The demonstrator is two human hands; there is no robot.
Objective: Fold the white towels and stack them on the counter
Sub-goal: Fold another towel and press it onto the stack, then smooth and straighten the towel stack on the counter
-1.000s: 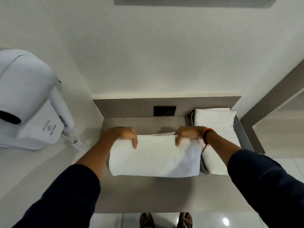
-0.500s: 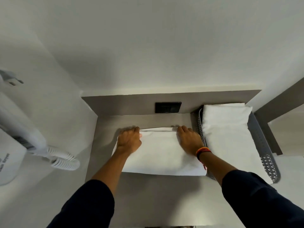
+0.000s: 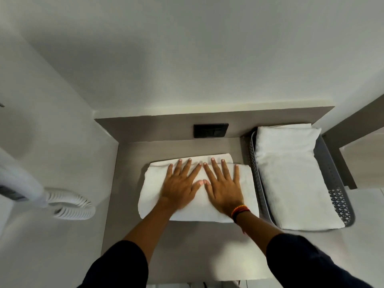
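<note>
White folded towel (image 3: 198,190) is lying flat on the grey counter (image 3: 187,242), no longer gripped at its far edge. Left hand (image 3: 179,187) and right hand (image 3: 223,189) are now pressing it, palms down, fingers spread, gripping nothing. Fold is likely finishing. Grey basket (image 3: 336,175) just beside is holding another towel (image 3: 291,173).

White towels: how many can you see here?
2: one folded towel on the counter under both flat hands, one towel in the grey basket beside it. More may lie hidden beneath.
</note>
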